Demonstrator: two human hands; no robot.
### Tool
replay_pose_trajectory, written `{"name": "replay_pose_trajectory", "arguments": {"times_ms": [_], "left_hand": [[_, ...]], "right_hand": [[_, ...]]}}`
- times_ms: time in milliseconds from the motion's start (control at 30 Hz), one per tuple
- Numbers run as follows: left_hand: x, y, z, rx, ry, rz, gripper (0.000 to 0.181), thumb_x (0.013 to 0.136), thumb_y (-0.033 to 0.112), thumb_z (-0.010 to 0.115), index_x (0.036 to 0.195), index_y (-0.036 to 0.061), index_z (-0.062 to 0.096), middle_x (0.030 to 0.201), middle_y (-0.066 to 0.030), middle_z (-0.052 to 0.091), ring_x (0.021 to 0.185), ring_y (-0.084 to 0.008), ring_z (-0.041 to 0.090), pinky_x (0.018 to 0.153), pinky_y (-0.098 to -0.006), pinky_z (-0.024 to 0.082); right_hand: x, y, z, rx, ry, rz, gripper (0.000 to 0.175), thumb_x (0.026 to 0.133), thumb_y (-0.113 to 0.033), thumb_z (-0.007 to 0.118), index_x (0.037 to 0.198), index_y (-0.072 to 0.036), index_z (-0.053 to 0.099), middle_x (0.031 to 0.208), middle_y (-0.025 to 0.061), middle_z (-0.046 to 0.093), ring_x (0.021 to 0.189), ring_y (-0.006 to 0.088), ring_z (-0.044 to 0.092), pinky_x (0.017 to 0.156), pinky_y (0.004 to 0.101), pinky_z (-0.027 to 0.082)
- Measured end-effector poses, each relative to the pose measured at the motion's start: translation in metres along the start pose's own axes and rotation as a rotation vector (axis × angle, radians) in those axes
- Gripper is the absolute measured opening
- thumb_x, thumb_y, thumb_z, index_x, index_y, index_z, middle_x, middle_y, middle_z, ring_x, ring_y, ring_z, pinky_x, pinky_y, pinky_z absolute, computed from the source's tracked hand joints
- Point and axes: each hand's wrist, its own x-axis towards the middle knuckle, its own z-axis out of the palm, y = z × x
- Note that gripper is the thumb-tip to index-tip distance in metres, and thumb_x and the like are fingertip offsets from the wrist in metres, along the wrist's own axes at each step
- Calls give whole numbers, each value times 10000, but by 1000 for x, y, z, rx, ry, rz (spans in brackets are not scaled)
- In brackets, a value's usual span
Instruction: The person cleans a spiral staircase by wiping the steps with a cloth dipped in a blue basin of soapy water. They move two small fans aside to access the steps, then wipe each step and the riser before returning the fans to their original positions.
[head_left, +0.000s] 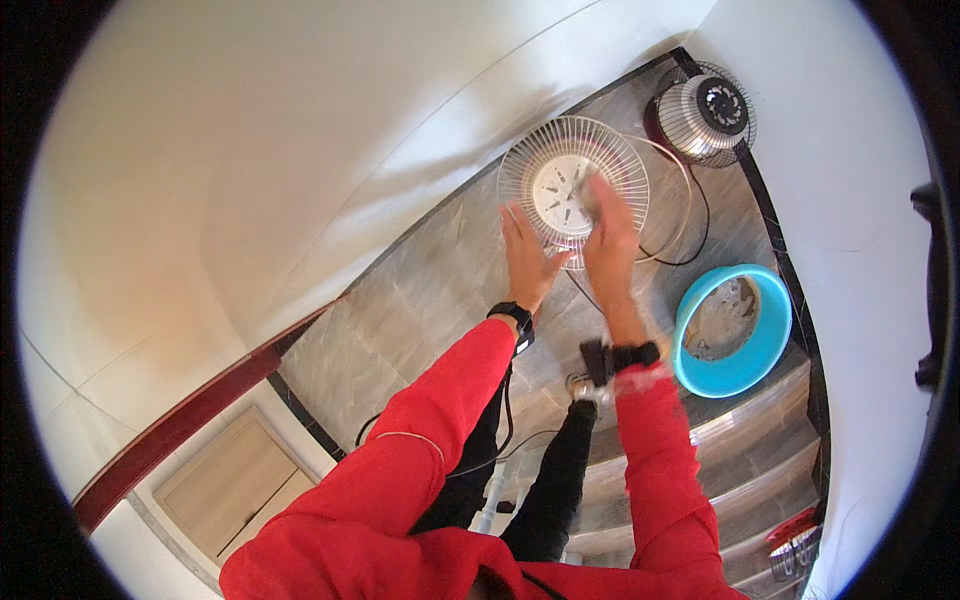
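A round wire guard of an electric fan (574, 191) with a pale slotted centre plate lies before me. My left hand (528, 255) is at its near left rim, fingertips against the wires and thumb spread towards the right. Over the right part of the centre plate is my right hand (611, 225), blurred, with a greyish thing at its fingers, perhaps a cloth (586, 191); its grip on it is hard to make out. A pale cord and a dark cord curve to the right of the guard.
A blue plastic basin (731, 382) with cloudy water stands at the right, near descending stairs (750, 465). Another fan with a silver housing (697, 116) sits in the far corner. A wall (337, 150) runs along the left. My feet are below my arms, beside a thin cable.
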Motion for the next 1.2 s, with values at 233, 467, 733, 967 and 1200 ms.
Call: {"name": "replay_pose_trajectory", "arguments": {"times_ms": [233, 467, 733, 967, 1200], "left_hand": [[10, -26, 9, 451, -114, 118, 1259, 771, 595, 734, 1569, -46, 1, 1580, -403, 21, 1444, -580, 138, 1181, -585, 176], [8, -18, 3, 122, -22, -23, 1239, 762, 540, 773, 1580, -12, 24, 1605, -356, 32, 1439, -557, 199, 1105, -639, 298], [18, -6, -9, 76, -10, -28, 1416, 673, 813, 664, 1544, -102, 25, 1559, -434, 57, 1457, -557, 149, 1195, -529, 197], [27, -14, -4, 11, -23, 26, 1409, 699, 833, 634, 1534, -124, 22, 1558, -437, 29, 1474, -547, 81, 1208, -522, 136], [29, -20, 4, -9, -51, 27, 1403, 703, 748, 719, 1542, -103, -17, 1575, -414, -9, 1494, -521, 23, 1219, -506, 120]], "right_hand": [[30, -12, 77, -351, -236, -200, 531, 902, -38, 524, 1425, 29, 456, 1453, 179, 496, 1340, 386, 455, 1131, 467, 374], [-3, 24, 28, -478, -516, -613, 481, 853, -160, 581, 1287, 45, 556, 1294, 155, 566, 1196, 328, 537, 1082, 438, 404], [27, 25, -61, -317, -435, 104, 423, 814, -27, 567, 1233, -18, 628, 1186, 181, 660, 1145, 380, 602, 1009, 455, 458], [74, 15, 77, -412, -413, -369, 416, 875, -96, 575, 1287, -112, 624, 1333, 133, 605, 1276, 326, 538, 1111, 487, 378], [101, 73, 62, -291, -273, -261, 383, 893, -83, 554, 1257, -143, 654, 1380, 132, 582, 1304, 326, 518, 1118, 481, 379]]}}
